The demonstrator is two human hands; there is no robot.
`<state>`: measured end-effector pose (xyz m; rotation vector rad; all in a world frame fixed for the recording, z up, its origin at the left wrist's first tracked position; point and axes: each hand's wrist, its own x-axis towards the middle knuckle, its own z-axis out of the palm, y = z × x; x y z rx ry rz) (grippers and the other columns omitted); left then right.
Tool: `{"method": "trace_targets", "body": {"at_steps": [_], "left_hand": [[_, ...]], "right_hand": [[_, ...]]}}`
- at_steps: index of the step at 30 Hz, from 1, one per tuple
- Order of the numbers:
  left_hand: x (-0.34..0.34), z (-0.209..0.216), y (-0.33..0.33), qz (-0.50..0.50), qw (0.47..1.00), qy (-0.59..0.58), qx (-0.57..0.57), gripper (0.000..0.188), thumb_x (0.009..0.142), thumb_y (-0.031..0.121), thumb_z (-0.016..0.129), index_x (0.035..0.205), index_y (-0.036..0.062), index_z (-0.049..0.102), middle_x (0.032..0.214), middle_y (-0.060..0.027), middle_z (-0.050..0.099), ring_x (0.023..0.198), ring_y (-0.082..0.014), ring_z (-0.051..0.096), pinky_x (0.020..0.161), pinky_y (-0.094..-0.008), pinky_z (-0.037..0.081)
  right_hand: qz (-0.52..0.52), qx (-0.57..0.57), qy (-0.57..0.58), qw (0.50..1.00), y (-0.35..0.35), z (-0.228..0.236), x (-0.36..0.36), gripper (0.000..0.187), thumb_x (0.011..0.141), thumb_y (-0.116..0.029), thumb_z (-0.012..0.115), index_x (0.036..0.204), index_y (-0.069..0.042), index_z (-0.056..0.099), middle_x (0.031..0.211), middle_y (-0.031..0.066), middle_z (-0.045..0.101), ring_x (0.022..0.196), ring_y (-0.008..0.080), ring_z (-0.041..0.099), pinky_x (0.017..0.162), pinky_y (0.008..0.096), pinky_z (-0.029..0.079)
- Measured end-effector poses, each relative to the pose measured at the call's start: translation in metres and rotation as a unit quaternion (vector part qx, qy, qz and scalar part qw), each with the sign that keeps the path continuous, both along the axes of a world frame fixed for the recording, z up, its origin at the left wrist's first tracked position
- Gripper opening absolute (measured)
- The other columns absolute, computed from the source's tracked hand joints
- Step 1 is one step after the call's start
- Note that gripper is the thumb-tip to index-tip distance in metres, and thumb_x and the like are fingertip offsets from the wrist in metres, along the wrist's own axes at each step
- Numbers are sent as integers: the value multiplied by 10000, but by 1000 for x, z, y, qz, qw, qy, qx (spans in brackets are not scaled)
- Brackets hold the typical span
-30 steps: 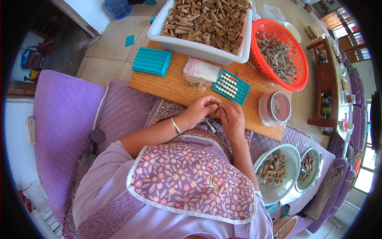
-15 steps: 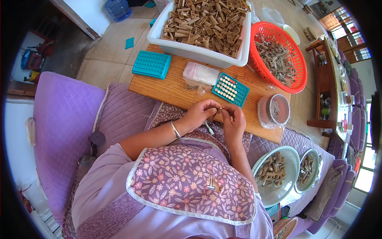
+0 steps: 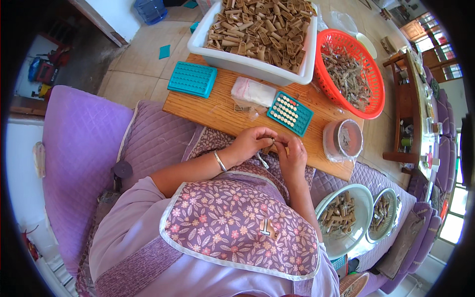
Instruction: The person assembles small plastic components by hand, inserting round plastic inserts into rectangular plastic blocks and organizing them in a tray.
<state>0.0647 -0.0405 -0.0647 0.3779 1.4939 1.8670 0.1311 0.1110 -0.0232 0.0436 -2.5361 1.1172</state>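
Note:
My left hand (image 3: 250,144) and my right hand (image 3: 293,157) meet at the near edge of the wooden table, both with fingers pinched together. Between them is a small brown piece (image 3: 267,148), mostly covered by the left fingers. What the right fingertips grip is too small to make out. A thin, shiny, pale strip (image 3: 262,160) hangs just below the hands; its kind is unclear. Just beyond them lies a teal tray (image 3: 303,124) with rows of small round white pieces and a reddish one, partly filled. A folded white cloth or wad (image 3: 253,91) sits left of that tray.
A white tub (image 3: 247,68) heaped with brown half-tube pieces stands at the back. Beside it is a red basket (image 3: 379,101) of scraps. Stacked teal trays (image 3: 192,79) lie left, a plastic-lined round container (image 3: 328,143) right. A pale green basin (image 3: 365,218) holds more brown pieces.
Both hands stay pinched together at the same place. The fingers have shifted slightly around the small piece, and the whole view has moved a little.

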Motion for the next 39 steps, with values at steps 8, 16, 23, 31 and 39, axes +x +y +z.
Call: {"method": "trace_targets", "body": {"at_steps": [8, 16, 23, 31, 39], "left_hand": [[6, -1, -4, 2, 1000, 0, 4, 254, 893, 49, 572, 1135, -22, 602, 1044, -61, 645, 935, -101, 597, 831, -252, 491], [1, 15, -13, 19, 997, 68, -20, 199, 882, 27, 600, 1077, 5, 633, 976, -59, 669, 886, -100, 614, 789, -254, 502], [-4, 18, -20, 21, 989, 135, -62, 194, 870, 62, 616, 1061, 40, 648, 993, -92, 685, 894, -160, 653, 788, -288, 508], [-9, 15, -26, 20, 987, 153, -52, 187, 892, 47, 584, 1074, 13, 612, 949, -83, 669, 867, -157, 643, 770, -282, 505], [-7, -3, -24, 39, 997, -55, 33, 168, 915, -1, 548, 1082, -26, 539, 919, -65, 628, 838, -98, 606, 703, -223, 491]], "right_hand": [[50, 4, -64, 997, 4, 20, -7, 208, 749, 33, 683, 921, -37, 589, 823, 80, 634, 754, 201, 614, 663, 311, 484], [37, -442, -274, 853, 10, 10, -22, 276, 767, 67, 695, 959, -48, 534, 828, -11, 567, 713, 60, 519, 631, 190, 432], [-48, -605, -312, 731, -2, 1, -21, 267, 790, 67, 671, 945, -67, 499, 802, 13, 577, 653, 91, 553, 573, 200, 448], [-47, -557, -280, 780, -15, -8, -19, 259, 802, 44, 676, 990, -57, 529, 833, 29, 574, 711, 105, 554, 618, 217, 463], [-37, -74, -59, 995, -29, 1, -19, 157, 722, 58, 693, 854, -14, 647, 824, 83, 557, 755, 210, 552, 637, 318, 458]]}}
